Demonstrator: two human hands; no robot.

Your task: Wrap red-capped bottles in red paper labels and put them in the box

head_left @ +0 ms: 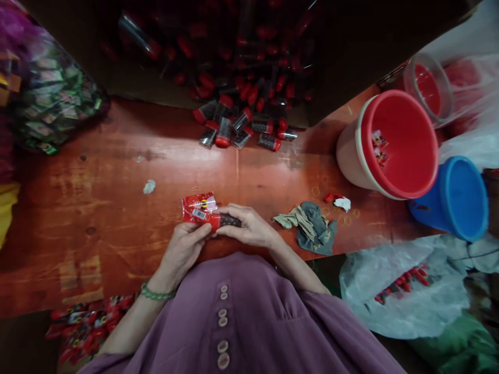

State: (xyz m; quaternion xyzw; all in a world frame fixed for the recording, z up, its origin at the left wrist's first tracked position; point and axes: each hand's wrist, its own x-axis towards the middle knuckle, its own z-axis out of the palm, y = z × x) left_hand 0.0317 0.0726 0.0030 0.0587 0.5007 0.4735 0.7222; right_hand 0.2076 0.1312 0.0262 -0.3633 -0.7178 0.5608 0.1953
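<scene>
My left hand (187, 244) is closed, thumb on top, at the lower edge of a red printed wrapper (198, 201) with a barcode. A small dark tube (231, 221) with a patterned body is in my closed right hand (251, 224), its thumb and fingers on either side. The tube's left end meets the wrapper; whether it sits inside or under it I cannot tell. Beyond my hands, several similar tubes with red caps (224, 130) lie spilled at the mouth of a large dark box (152, 88).
A crumpled grey-green cloth (315, 228) lies right of my hands, near thin rubber bands (345, 220). A red basin (413, 145) and blue bucket (468, 197) stand at right. Lower right is a clear plastic bag (421, 306); lower left, a pile of red packets (88, 327).
</scene>
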